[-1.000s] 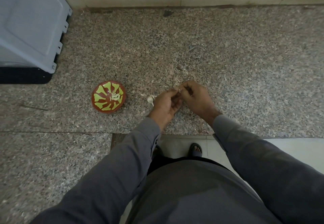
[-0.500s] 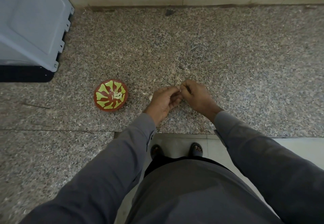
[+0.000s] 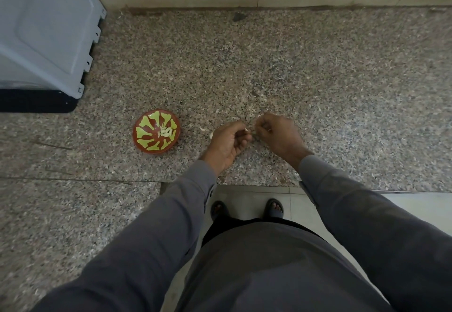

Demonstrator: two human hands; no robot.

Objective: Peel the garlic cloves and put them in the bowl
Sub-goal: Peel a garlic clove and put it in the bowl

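My hands have drawn a little apart since a moment ago, when the fingertips were pressed together over one clove. Now my left hand sits at frame centre with its fingers curled, pinching a pale sliver at the tips; whether that is the clove or its skin I cannot tell. My right hand, just beside it, also has its fingers curled in, pinching something too small to make out. I judge the skin is coming away, so this clove is nearly ready for the bowl.

The bowl stands left of centre, apart from my left hand: round, glossy red-brown with lime-green splashes, and a few smooth pale peeled cloves at its bottom. A whitish bit of garlic peeks from behind my left hand, on the counter.

The counter is speckled granite, flat and polished, littered with thin papery flakes. A grey plastic lid, ribbed along its edge, fills the upper left.
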